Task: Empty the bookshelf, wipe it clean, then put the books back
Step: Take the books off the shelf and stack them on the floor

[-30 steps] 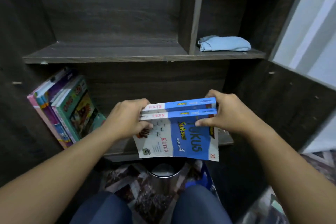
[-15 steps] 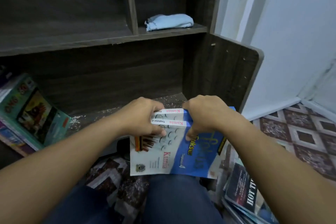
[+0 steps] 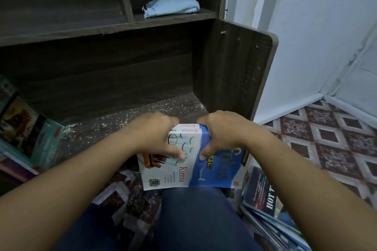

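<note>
Two blue and white "Kimia" books (image 3: pixel 189 171) are stacked together, held above my lap just in front of the dark wooden bookshelf (image 3: pixel 230 63). My left hand (image 3: pixel 157 136) grips their spine end from the left, thumb on the cover. My right hand (image 3: pixel 222 132) grips the same end from the right, thumb also on the cover. The lower shelf board (image 3: pixel 114 126) behind the books is bare and speckled with dust. A folded light blue cloth (image 3: pixel 173 6) lies in the upper right compartment.
Several books (image 3: pixel 26 128) lean at the left end of the lower shelf. A pile of books and magazines (image 3: pixel 263 193) lies on the patterned floor (image 3: pixel 330 138) at my right. A white wall (image 3: pixel 318 26) stands right of the shelf.
The view has swung to the right and the two books came down toward my lap. My hands moved closer together on the spine end.
</note>
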Demonstrator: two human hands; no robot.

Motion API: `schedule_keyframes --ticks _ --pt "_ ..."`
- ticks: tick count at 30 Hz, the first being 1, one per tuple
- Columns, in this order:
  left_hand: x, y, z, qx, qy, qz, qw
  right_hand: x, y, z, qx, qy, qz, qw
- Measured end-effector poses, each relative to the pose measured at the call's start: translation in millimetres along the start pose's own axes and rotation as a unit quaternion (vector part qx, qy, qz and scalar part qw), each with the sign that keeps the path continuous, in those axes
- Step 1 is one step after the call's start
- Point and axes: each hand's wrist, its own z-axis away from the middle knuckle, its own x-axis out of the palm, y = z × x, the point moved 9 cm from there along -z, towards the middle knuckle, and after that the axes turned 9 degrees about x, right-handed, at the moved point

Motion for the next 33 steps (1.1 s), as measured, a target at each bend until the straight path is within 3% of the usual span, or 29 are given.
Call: schedule_keyframes --ticks 6,13,21,27,33 --pt "-21 34 -23 0.041 0.024 -0.061 0.997 -6 25 24 0.029 -0.027 -0.038 0.998" --pt "-21 115 -79 0.131 0.067 -0.012 0.989 -11 111 74 0.124 -0.012 -0.02 0.992" --pt "36 209 -162 0.212 0.042 0.022 0.976 33 213 124 0.223 -0.008 0.004 0.975" --pt "80 253 -221 0.24 0.031 0.058 0.968 69 284 138 0.293 0.041 0.053 0.954" --pt "107 266 -270 0.231 0.101 -0.013 0.968 104 331 124 0.334 0.153 0.081 0.927"
